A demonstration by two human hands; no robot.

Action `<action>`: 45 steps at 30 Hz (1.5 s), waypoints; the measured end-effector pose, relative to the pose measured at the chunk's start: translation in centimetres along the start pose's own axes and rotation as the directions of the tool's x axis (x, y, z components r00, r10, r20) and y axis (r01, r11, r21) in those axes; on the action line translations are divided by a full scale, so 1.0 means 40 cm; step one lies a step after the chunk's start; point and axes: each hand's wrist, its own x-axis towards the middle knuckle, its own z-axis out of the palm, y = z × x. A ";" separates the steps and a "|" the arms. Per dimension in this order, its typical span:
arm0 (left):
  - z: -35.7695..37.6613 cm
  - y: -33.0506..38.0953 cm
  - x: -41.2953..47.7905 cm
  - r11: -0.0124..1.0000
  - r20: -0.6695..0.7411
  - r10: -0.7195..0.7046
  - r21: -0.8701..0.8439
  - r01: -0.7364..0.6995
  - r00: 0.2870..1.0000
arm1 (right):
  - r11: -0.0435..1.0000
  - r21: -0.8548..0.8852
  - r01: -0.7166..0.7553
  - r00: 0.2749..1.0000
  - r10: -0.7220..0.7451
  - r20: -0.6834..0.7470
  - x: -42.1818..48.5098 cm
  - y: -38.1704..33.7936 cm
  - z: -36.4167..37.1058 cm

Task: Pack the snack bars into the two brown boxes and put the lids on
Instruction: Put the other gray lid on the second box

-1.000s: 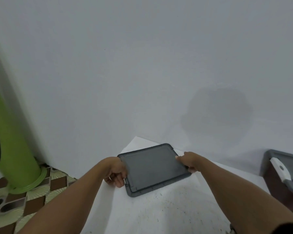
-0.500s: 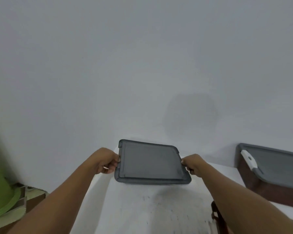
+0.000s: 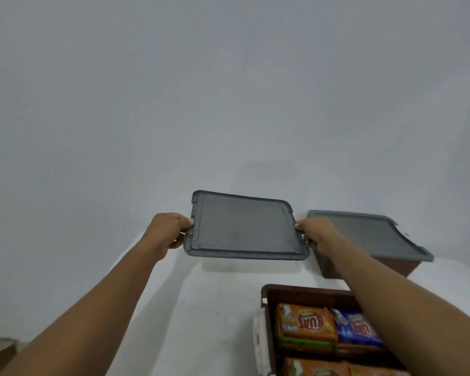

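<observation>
1. Head view: grey lid [image 3: 244, 229] is up in the air over the white desk [image 3: 215, 321], roughly level, spanning between both hands.
2. Left hand [image 3: 168, 230] pinches the lid's left edge, thumb on top and fingers curled underneath.
3. Right hand [image 3: 316, 232] grips the lid's right edge with the thumb on the rim. The rest of its fingers are hidden under the lid.
4. Open brown box [image 3: 304, 291] sits on the desk near right, lower than the held lid, partly covered by the right forearm. White latch [image 3: 259, 340] is on its left wall.
5. Orange snack bars [image 3: 304, 324] and a blue snack bar [image 3: 356, 329] lie flat inside that box.
6. Second brown box [image 3: 385, 264] stands far right, just behind the right hand, with the second lid [image 3: 364, 234] on it.
</observation>
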 end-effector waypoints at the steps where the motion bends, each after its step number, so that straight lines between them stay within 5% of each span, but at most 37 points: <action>1: 0.031 0.006 -0.014 1.000 0.005 0.005 -0.006 -0.005 1.000 | 1.000 0.018 0.000 1.000 0.001 -0.014 -0.009 0.008 -0.038; 17: 0.430 -0.020 -0.275 0.999 0.044 -0.011 -0.032 0.012 0.999 | 0.982 0.178 -0.071 0.997 0.074 -0.014 -0.119 0.232 -0.490; 23: 0.420 -0.004 -0.314 0.999 0.005 0.044 0.022 -0.044 0.999 | 0.956 0.292 -0.035 0.994 0.004 0.107 -0.147 0.271 -0.548; 32: 0.360 0.025 -0.431 0.973 0.058 0.227 -0.053 -0.224 0.972 | 0.802 0.551 0.228 0.967 -0.253 -0.032 -0.286 0.281 -0.587; 39: 0.332 -0.021 -0.478 0.955 0.114 0.059 -0.297 -0.023 0.992 | 0.744 0.647 0.170 0.973 -0.232 0.011 -0.376 0.350 -0.578; 45: 0.339 -0.090 -0.498 0.992 0.100 0.063 -0.115 -0.051 0.993 | 0.782 0.619 0.072 0.990 -0.130 0.049 -0.406 0.443 -0.550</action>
